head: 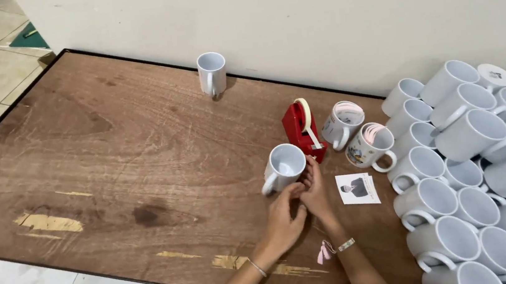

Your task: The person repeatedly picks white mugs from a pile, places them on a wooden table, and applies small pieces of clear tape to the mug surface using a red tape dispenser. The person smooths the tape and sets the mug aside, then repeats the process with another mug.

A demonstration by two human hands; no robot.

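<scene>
At the near edge of the worn wooden table (112,175), the person's two forearms come up from below, each wrist wearing a thin bracelet. The left hand (283,220) is half curled, its fingertips pinched lightly together near the base of a white mug (285,167); whether it grips anything small there cannot be told. The right hand (316,195) lies against the left, its fingers stretched up so that the tips touch the side of the mug, beside the foot of the red tape dispenser (302,129). The mug stands upright with its handle toward the left, between the hands and the dispenser.

Just right of the hands lies a small printed paper sheet (357,188), flat and apart from the mug. Beyond it stand two mugs already wrapped in printed paper (359,134), and to the right a dense stack of plain white mugs (478,193) on their sides. Farthest off, a lone white mug (212,72) stands near the wall.

Judging by this, the step in hand seems to be taping something onto the mug; the next move would call for a steady hold and a pressing finger.
</scene>
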